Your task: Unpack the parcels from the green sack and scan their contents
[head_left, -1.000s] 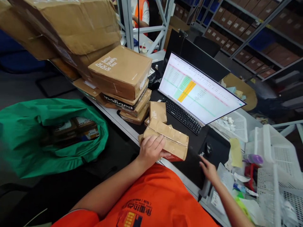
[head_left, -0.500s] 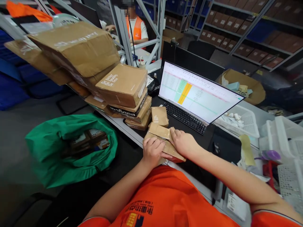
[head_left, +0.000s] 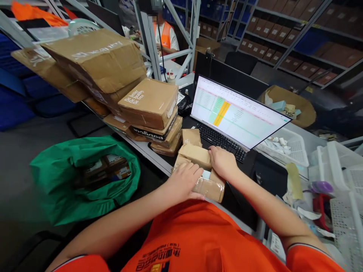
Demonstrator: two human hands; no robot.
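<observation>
Cardboard box (head_left: 207, 184) sits on the near side of the black desktop (head_left: 241, 202), and I make it the hub of my clock, twelve toward the top of the view. Its flaps stand parted: I see the upper flap (head_left: 195, 154) at twelve, the taped lower flap (head_left: 212, 190) at five, and a small pale patch in the gap. The left hand (head_left: 183, 181) is at eight, fingers laid close together over the box and thumb low on its near side, so I read it as holding the box. The right hand (head_left: 224, 162) is at two, narrow, fingers bent around the end of the upper flap; I cannot make out its thumb.

At eleven I have a small brown box (head_left: 191, 137) just beyond, and past ten a stack topped by a box lettered "Be better Be healthy Be free" (head_left: 150, 100). The keyboard (head_left: 221, 141) lies at one, with a lit monitor (head_left: 238, 111) showing a spreadsheet behind it. Black mouse pad (head_left: 270, 170) at three. Well apart at nine, I see a green sack (head_left: 56, 177) open over brown boxes (head_left: 99, 168).
</observation>
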